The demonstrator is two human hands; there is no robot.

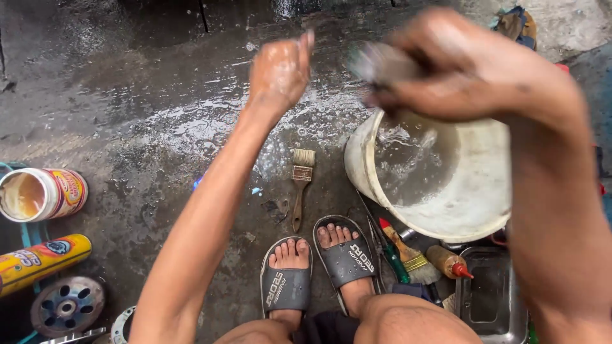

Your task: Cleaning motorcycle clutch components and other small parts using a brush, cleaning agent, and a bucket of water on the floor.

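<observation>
My left hand (pixel 278 71) is raised over the wet concrete floor, wet and soapy, its fingers curled shut with nothing visible in them. My right hand (pixel 446 70) is blurred and grips a small greyish object (pixel 376 62) above a white plastic bucket (pixel 459 210). Water in the bucket is rippling. A small paintbrush (pixel 301 181) with a wooden handle lies on the floor between my arms, just beyond my feet in grey slide sandals (pixel 319 267).
On the left lie an open tin can (pixel 39 194), a yellow spray can (pixel 39 260) and a metal disc with holes (pixel 67 306). By the bucket lie a second brush (pixel 411 258), a small bottle with a red tip (pixel 449 262), a green-handled tool and a metal tray (pixel 491 299).
</observation>
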